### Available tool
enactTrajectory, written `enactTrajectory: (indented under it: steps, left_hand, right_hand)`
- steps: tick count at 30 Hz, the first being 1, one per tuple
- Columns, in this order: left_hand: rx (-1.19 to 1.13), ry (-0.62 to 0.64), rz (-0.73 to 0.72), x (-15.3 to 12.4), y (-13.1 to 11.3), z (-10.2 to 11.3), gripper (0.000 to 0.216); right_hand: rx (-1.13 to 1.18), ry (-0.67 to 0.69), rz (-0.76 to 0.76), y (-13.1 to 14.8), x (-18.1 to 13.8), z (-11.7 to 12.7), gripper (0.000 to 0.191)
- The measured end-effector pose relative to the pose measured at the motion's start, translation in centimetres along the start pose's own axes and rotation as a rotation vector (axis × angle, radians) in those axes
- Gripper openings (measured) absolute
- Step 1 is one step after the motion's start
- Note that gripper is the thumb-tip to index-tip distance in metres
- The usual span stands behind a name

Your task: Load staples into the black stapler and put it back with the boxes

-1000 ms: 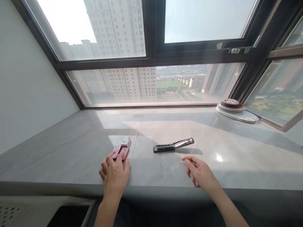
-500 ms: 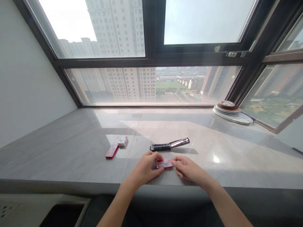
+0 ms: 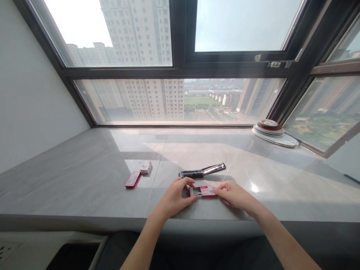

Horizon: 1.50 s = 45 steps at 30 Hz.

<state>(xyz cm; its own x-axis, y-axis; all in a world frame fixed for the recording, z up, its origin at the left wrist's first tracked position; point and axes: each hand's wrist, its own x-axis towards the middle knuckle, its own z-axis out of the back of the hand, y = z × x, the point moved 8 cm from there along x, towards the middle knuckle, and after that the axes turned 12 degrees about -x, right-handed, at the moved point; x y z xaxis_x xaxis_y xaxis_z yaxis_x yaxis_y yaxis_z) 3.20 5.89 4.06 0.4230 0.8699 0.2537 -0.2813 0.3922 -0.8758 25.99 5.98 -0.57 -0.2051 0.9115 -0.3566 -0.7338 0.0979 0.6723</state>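
Note:
Low over the counter, a small red-and-white staple box point(image 3: 208, 191) lies between my hands, its sleeve partly slid off a pale inner tray point(image 3: 194, 191). Dark metal strips, probably staples, show in the gap. My left hand point(image 3: 180, 195) grips the tray end between thumb and fingers. With thumb and fingertips my right hand point(image 3: 232, 193) pinches the sleeve's right end. Just beyond them, a black stapler point(image 3: 202, 171) rests with its top swung up, its metal channel showing. Further left are a flat red box point(image 3: 133, 180) and a small white-and-red box point(image 3: 146, 167).
Stacked plates point(image 3: 270, 132) stand in the far right corner by the window point(image 3: 177, 101). The grey stone counter point(image 3: 84, 180) ends at a front edge just below my wrists. A white wall point(image 3: 36, 97) closes the left side.
My right hand has moved right with the box's sleeve, exposing the inner tray and dark strips. My left hand stays nearly in place on the tray end.

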Motion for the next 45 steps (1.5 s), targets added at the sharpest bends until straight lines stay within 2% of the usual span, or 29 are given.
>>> enactTrajectory:
  steps: [3,5,7,9,11,15,17,20,26,29,31,33,38,41,43,45]
  left_hand:
    - [0.01,0.009,-0.014,0.1,-0.2,-0.1,0.043]
    - [0.026,0.011,-0.025,0.1,-0.3,-0.1,0.047]
    - [0.043,0.012,-0.039,0.1,-0.3,-0.2,0.051]
    - [0.05,0.015,-0.053,0.1,-0.3,-0.3,0.054]
    - [0.049,0.014,-0.06,0.1,-0.3,-0.2,0.054]
    - [0.052,0.004,-0.066,0.2,-0.5,-0.1,0.051]
    - [0.056,0.003,-0.067,0.2,-0.5,-0.1,0.05]
    - [0.055,0.003,-0.058,0.2,-0.4,-0.2,0.051]
    - [0.063,0.008,-0.037,0.1,-0.3,-0.2,0.049]
    - [0.08,-0.026,-0.05,0.1,-0.7,0.1,0.045]
    - [0.095,-0.073,-0.026,0.1,-0.6,0.4,0.032]
    - [0.106,-0.095,0.008,0.2,-0.4,0.5,0.02]
    - [0.089,-0.054,-0.02,0.3,-0.6,-0.1,0.015]
    - [0.03,-0.038,0.004,0.1,-0.2,0.0,0.017]
    - [0.034,-0.112,0.031,0.0,0.3,1.1,0.02]
    - [0.128,-0.246,0.028,0.2,0.9,2.9,0.017]
  right_hand:
    - [-0.151,-0.137,-0.025,0.4,-0.4,1.6,0.034]
    - [-0.286,-0.288,0.047,2.7,-0.9,2.8,0.026]
    - [-0.411,-0.353,0.186,6.1,-1.2,2.8,0.02]
    - [-0.54,-0.341,0.287,9.2,-0.9,1.9,0.016]
    - [-0.7,-0.318,0.315,11.4,-0.2,0.9,0.011]
    - [-0.936,-0.252,0.311,13.1,1.2,-0.4,0.009]
    - [-0.917,-0.248,0.365,13.2,1.1,-0.4,0.009]
    - [-0.711,-0.273,0.453,11.9,0.2,0.7,0.01]
    - [-0.356,-0.269,0.335,4.9,-0.8,3.2,0.023]
    - [-0.27,-0.254,0.305,3.1,-1.3,3.1,0.035]
    - [-0.261,-0.212,0.299,3.0,-1.4,2.4,0.043]
    - [-0.277,-0.201,0.3,3.6,-1.5,1.7,0.043]
    - [-0.295,-0.201,0.366,6.3,-1.6,0.1,0.03]
    - [-0.311,-0.186,0.364,7.3,-1.4,-0.2,0.036]
    - [-0.323,-0.202,0.348,7.7,-1.2,0.2,0.042]
    - [-0.341,-0.224,0.355,8.2,-1.2,0.5,0.037]
